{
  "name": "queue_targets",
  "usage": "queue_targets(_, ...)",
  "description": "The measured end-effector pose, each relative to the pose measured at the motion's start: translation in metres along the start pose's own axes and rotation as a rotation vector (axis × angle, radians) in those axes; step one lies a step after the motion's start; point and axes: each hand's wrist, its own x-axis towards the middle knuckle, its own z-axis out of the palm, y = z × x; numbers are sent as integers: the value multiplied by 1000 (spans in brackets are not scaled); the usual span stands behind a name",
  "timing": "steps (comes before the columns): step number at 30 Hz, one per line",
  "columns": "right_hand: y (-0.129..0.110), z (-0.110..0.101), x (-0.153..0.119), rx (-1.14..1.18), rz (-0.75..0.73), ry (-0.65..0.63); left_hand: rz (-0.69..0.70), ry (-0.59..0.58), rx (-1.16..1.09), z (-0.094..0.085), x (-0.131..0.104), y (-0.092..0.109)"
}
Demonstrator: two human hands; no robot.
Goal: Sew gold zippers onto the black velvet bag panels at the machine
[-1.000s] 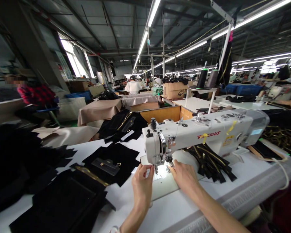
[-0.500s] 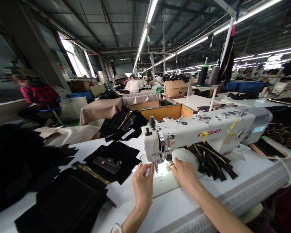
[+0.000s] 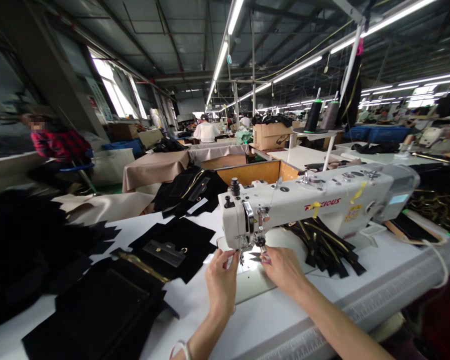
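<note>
Under the head of the white sewing machine (image 3: 270, 205), both my hands work beside the lit needle area. My left hand (image 3: 222, 277) is closed in a pinch just left of the presser foot; anything between its fingertips is too small to make out. On the right, my right hand (image 3: 283, 267) is closed around small snips (image 3: 255, 257), whose dark pointed blades reach left toward the needle. Black fabric with a dark patch and gold ring (image 3: 198, 250) lies left of the machine, near another black piece with a gold zipper (image 3: 142, 265).
Black zipper strips (image 3: 328, 247) lie beneath the machine arm. Thread cones (image 3: 314, 116) stand behind it. Dark fabric is piled at the left (image 3: 33, 250). A seated person in red plaid (image 3: 62, 145) is at far left.
The snips' blades now show left of my right hand, which has shifted slightly left. My left hand stays pinched near the presser foot.
</note>
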Motion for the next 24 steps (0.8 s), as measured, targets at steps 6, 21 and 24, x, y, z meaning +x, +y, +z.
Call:
queue_targets(6,1,4,1,68,-104,38,-62,-31,-44,-1,1,-5)
queue_targets(21,-3,13,3,399,-71,133,-38,-30,-6,-1,3,0)
queue_targets(24,-7,18,8,511,-31,150,-22,-44,3,-1,3,0)
